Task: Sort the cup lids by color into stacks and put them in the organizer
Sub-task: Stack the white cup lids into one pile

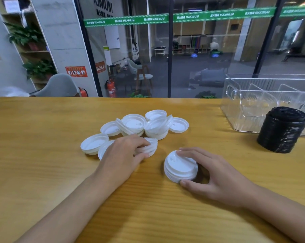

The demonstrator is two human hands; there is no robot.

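Observation:
Several loose white cup lids (136,124) lie in a heap at the middle of the wooden table (43,155), most with the hollow side up. My left hand (123,153) pinches one tilted white lid (151,146) at the heap's near edge. A short stack of white lids (180,167) stands dome up to the right of it, and my right hand (211,174) curls round it with thumb and fingers on its rim. A tall stack of black lids (282,129) stands at the right, in front of the clear plastic organizer (235,109).
The organizer has several upright clear dividers and stands at the table's far right edge. Beyond the table's back edge is a glass wall with a green band. A grey chair back shows at the far left.

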